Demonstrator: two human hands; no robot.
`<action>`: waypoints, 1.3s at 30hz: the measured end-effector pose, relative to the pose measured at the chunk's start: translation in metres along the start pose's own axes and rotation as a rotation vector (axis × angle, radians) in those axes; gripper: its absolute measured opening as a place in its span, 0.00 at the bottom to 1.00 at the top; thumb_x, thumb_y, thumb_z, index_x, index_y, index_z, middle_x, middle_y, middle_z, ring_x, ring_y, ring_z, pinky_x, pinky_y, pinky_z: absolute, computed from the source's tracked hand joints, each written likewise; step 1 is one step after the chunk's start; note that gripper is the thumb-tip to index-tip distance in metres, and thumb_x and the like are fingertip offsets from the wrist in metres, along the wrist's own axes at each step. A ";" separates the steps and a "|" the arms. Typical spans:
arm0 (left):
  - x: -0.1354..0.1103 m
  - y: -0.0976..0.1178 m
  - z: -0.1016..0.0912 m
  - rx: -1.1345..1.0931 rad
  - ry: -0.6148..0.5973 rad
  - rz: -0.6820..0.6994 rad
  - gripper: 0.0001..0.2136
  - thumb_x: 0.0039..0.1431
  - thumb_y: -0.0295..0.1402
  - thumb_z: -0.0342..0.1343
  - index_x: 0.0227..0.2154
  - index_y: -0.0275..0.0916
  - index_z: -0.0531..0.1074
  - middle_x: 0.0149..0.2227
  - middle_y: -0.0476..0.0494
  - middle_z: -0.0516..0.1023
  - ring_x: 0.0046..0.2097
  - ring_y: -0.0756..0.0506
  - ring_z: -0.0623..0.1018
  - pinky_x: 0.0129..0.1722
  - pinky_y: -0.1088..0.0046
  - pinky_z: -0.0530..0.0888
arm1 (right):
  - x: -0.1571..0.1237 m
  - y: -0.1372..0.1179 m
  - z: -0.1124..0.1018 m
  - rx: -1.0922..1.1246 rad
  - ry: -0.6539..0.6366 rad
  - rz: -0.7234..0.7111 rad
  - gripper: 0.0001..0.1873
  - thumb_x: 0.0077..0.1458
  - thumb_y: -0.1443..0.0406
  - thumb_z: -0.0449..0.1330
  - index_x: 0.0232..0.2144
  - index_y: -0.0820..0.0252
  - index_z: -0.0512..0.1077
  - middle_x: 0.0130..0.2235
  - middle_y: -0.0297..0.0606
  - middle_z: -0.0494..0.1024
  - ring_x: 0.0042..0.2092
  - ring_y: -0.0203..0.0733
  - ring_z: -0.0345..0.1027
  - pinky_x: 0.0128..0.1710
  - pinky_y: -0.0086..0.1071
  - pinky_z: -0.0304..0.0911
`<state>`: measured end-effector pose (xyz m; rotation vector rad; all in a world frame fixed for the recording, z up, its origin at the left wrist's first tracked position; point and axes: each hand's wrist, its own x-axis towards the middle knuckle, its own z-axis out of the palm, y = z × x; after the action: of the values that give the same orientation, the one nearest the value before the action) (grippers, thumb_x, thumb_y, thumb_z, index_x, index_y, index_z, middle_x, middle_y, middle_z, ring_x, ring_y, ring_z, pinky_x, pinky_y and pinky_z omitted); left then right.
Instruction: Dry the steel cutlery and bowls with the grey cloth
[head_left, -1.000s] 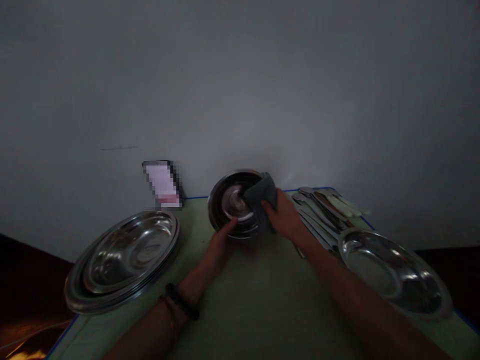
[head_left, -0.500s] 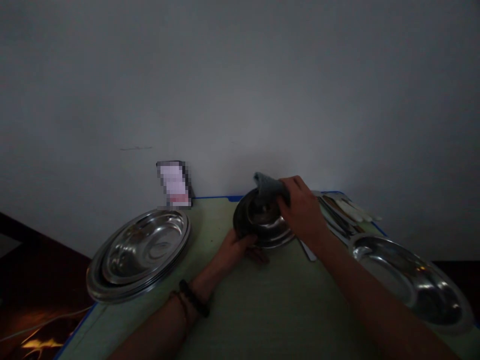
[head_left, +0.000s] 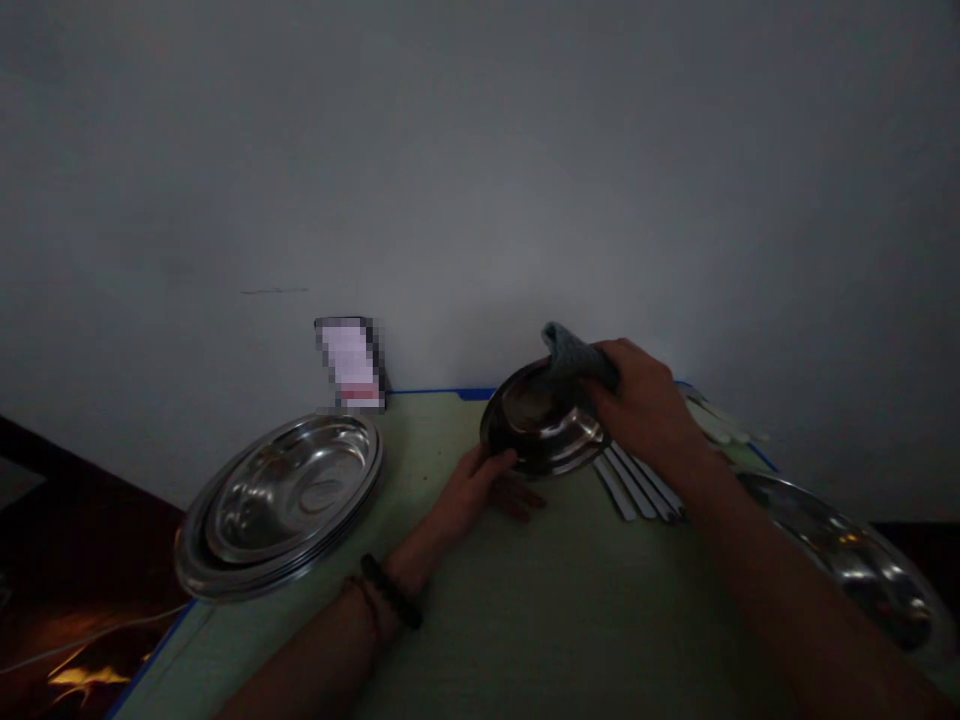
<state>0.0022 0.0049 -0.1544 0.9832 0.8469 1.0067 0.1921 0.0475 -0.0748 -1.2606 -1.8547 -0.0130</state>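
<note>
Left hand (head_left: 480, 490) is gripping the bowl's (head_left: 544, 430) near rim; right hand (head_left: 645, 410) is pressing a cloth (head_left: 574, 355) on its far rim.

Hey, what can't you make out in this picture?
Head view only:
Card at the wall: pixelated blur.
Cutlery: far ends behind the right hand.
Right plate: partly behind the forearm, dim.
Bowl inside: dark, partly under the cloth.

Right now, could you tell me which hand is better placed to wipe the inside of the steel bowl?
Probably the right hand: it grips the grey cloth at the far rim of the steel bowl. The left hand only holds the near rim, with no cloth.
</note>
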 end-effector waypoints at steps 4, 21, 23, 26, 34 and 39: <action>-0.004 0.001 0.003 0.163 0.063 0.019 0.18 0.52 0.39 0.58 0.40 0.29 0.69 0.20 0.38 0.78 0.21 0.41 0.78 0.17 0.70 0.72 | -0.001 -0.005 0.000 0.070 -0.105 -0.102 0.10 0.50 0.71 0.54 0.35 0.60 0.71 0.37 0.41 0.74 0.39 0.45 0.68 0.40 0.38 0.62; 0.005 0.005 -0.001 0.058 0.279 -0.008 0.20 0.52 0.42 0.57 0.43 0.31 0.70 0.31 0.35 0.81 0.22 0.43 0.78 0.20 0.69 0.74 | -0.034 -0.013 0.074 0.420 0.004 0.349 0.14 0.53 0.63 0.50 0.41 0.64 0.66 0.40 0.49 0.75 0.44 0.50 0.69 0.42 0.42 0.63; 0.005 0.008 0.001 0.060 0.222 -0.059 0.21 0.54 0.44 0.54 0.42 0.30 0.69 0.29 0.32 0.81 0.19 0.42 0.77 0.17 0.68 0.73 | -0.025 -0.007 0.057 0.334 0.066 0.316 0.12 0.51 0.64 0.51 0.38 0.63 0.67 0.37 0.47 0.75 0.40 0.50 0.69 0.40 0.43 0.63; 0.007 0.012 -0.001 -0.004 0.264 -0.032 0.20 0.55 0.43 0.52 0.45 0.32 0.65 0.28 0.34 0.81 0.20 0.42 0.78 0.19 0.69 0.73 | -0.013 -0.003 0.034 0.231 0.196 0.162 0.09 0.50 0.67 0.52 0.36 0.60 0.66 0.36 0.44 0.72 0.39 0.47 0.66 0.41 0.43 0.62; 0.006 0.018 -0.007 -0.487 0.184 -0.073 0.19 0.58 0.41 0.45 0.41 0.28 0.69 0.36 0.29 0.79 0.42 0.38 0.79 0.47 0.60 0.70 | -0.019 -0.005 0.030 0.261 0.223 -0.198 0.19 0.45 0.78 0.49 0.38 0.54 0.65 0.42 0.40 0.66 0.48 0.45 0.61 0.49 0.46 0.60; 0.013 0.010 -0.009 -0.490 0.205 -0.037 0.12 0.60 0.34 0.46 0.39 0.33 0.71 0.35 0.38 0.79 0.39 0.44 0.78 0.45 0.67 0.72 | -0.014 -0.017 0.018 0.148 -0.047 -0.312 0.18 0.47 0.78 0.48 0.37 0.56 0.67 0.42 0.41 0.70 0.46 0.45 0.63 0.47 0.43 0.63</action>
<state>-0.0051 0.0215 -0.1492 0.4521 0.7311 1.2234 0.1689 0.0371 -0.0878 -0.8691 -2.0370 -0.0146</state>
